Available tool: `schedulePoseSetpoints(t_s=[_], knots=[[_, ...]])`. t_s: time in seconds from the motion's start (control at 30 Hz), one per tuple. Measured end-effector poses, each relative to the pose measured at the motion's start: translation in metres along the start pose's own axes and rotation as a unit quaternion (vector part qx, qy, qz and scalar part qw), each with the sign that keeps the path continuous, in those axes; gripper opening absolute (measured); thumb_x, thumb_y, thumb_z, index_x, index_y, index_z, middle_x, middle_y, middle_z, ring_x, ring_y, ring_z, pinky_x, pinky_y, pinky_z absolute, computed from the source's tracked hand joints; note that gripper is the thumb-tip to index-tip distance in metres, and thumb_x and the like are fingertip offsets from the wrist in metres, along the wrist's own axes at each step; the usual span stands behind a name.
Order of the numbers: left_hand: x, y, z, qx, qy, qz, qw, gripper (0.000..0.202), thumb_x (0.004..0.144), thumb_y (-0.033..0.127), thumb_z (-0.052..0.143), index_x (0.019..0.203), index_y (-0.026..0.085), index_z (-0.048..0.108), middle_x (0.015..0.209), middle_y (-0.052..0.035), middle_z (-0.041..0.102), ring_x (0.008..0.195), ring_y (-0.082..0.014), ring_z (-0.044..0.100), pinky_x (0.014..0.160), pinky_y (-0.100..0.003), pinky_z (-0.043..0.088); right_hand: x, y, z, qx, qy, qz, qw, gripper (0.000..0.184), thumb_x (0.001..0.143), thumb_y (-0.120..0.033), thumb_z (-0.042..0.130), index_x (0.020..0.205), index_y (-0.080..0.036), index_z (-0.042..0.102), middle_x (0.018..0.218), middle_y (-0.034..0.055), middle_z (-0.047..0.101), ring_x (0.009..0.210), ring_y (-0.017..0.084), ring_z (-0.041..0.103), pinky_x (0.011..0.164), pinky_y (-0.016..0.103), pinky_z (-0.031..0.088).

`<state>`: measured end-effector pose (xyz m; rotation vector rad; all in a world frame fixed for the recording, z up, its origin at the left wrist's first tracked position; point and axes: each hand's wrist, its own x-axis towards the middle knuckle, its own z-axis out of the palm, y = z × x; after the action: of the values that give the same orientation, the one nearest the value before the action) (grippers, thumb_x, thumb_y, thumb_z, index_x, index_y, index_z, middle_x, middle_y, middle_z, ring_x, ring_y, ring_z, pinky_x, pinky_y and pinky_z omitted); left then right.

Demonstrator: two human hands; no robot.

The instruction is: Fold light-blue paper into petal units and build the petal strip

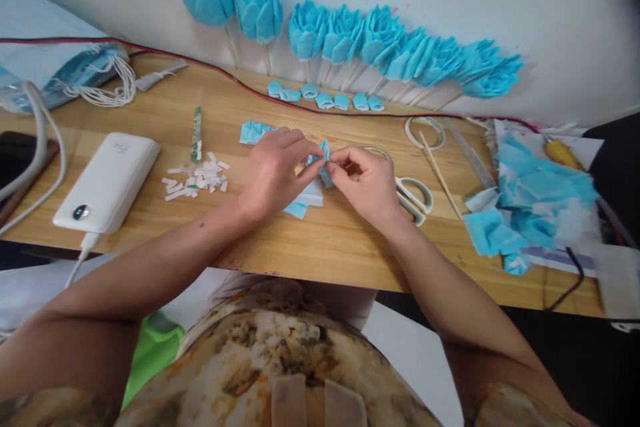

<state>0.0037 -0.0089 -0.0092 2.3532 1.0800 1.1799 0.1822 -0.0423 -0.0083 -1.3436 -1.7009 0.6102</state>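
Note:
Over the middle of the wooden table, my left hand and my right hand meet at their fingertips. Both pinch a small folded piece of blue fabric, partly hidden by the fingers. Under and beside my left hand lie flat blue pieces and a whitish block. Further blue folded pieces show just behind that hand. White-handled scissors rest right of my right hand, their blades hidden by it.
Blue fabric flowers on sticks lean against the wall, with small folded blue pieces before them. Left are white scraps and a power bank. Right are a tape roll, a stick and a blue fabric pile. A red-black cable crosses behind.

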Motion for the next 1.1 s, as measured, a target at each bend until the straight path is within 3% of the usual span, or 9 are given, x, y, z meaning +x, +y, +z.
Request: schedulePoseSetpoints(t_s=[0.43, 0.6, 0.8, 1.1], knots=[[-0.0022, 0.0017, 0.0027, 0.052, -0.006, 0.036, 0.998, 0.016, 0.089, 0.019, 0.055, 0.079, 0.02, 0.068, 0.071, -0.0021, 0.066, 0.071, -0.0183, 0.058, 0.073, -0.035, 0.042, -0.0019, 0.0026, 0.0008, -0.07, 0.015, -0.063, 0.995, 0.008, 0.081, -0.016, 0.062, 0.077, -0.021, 0.066, 0.07, -0.0021, 0.067, 0.061, 0.012, 0.056, 0.061, 0.027, 0.046], [-0.0027, -0.0002, 0.0027, 0.062, -0.01, 0.054, 0.997, 0.013, 0.09, 0.025, 0.059, 0.084, 0.02, 0.069, 0.07, -0.0016, 0.065, 0.072, -0.0191, 0.059, 0.073, -0.035, 0.042, -0.0018, 0.0036, 0.0016, -0.071, 0.018, -0.065, 0.995, 0.008, 0.081, -0.016, 0.061, 0.077, -0.021, 0.066, 0.069, -0.0023, 0.067, 0.06, 0.012, 0.057, 0.061, 0.027, 0.046], [-0.003, 0.0015, 0.0034, 0.062, -0.014, 0.052, 0.997, 0.012, 0.088, 0.019, 0.057, 0.08, 0.019, 0.065, 0.068, -0.001, 0.062, 0.07, -0.0183, 0.057, 0.072, -0.035, 0.041, -0.0022, 0.0034, 0.0027, -0.083, 0.017, -0.066, 0.994, 0.009, 0.08, -0.015, 0.061, 0.077, -0.022, 0.066, 0.07, -0.002, 0.068, 0.061, 0.012, 0.057, 0.062, 0.028, 0.046], [-0.0018, 0.0023, 0.0013, 0.051, -0.033, 0.026, 0.998, 0.014, 0.088, 0.02, 0.057, 0.077, 0.021, 0.066, 0.065, -0.001, 0.061, 0.07, -0.0184, 0.057, 0.072, -0.035, 0.041, -0.0021, 0.0028, 0.0023, -0.07, 0.01, -0.041, 0.997, 0.007, 0.079, -0.017, 0.061, 0.076, -0.021, 0.066, 0.069, -0.002, 0.067, 0.06, 0.012, 0.056, 0.063, 0.028, 0.047]])
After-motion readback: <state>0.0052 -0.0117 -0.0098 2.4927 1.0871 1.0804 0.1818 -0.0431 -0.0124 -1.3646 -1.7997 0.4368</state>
